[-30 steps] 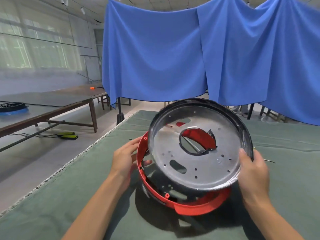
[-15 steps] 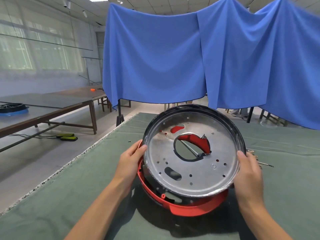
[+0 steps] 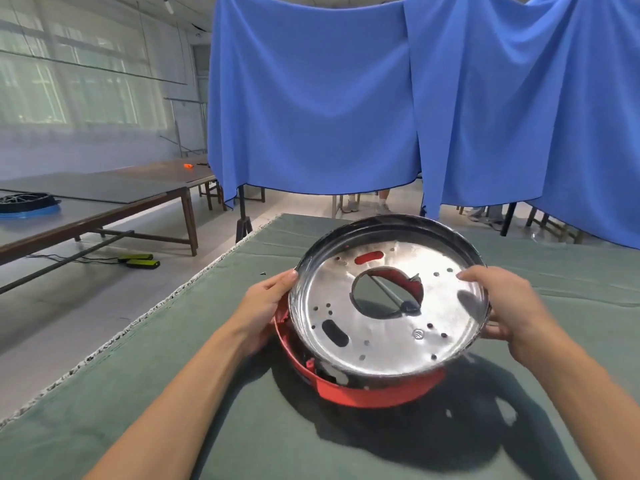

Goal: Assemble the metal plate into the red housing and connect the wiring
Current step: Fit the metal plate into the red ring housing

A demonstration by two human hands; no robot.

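A round shiny metal plate with a raised rim, a big centre hole and several small holes sits tilted over the red ring-shaped housing on the green table cloth. My left hand grips the plate's left rim, thumb at the edge. My right hand grips the right rim, thumb on the inner face and fingers behind. Through the centre hole I see red plastic and a thin dark rod. No wiring is plainly visible.
The green-covered table has its left edge close to my left arm. Blue cloth hangs behind the table. Long wooden tables stand at the left across a bare floor strip.
The plate has tipped flatter and lower toward the red housing. My left hand moved from the housing to the plate's rim. My right hand shifted up the right rim.
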